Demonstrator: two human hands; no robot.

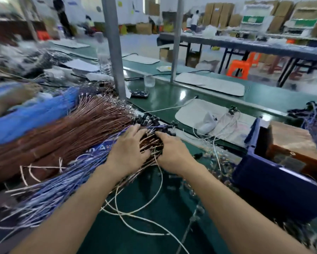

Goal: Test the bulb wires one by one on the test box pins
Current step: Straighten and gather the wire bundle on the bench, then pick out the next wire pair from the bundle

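On the right end of the wires (80, 129), my left hand (132, 146) lies spread flat and my right hand (172, 153) digs in just beside it; whether it pinches one I cannot tell. The ends look tangled, so pulling one could drag out its neighbours and lose my place.

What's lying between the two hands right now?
In the head view, copper-brown bulb wires fill the gap between the left hand and the right hand.

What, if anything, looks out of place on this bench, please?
Only something mild: several loose white wires lie tangled in open loops on the green bench, near its front edge, apart from the tied brown bundles. Nothing looks spilled or broken, though much of the frame is blurred.
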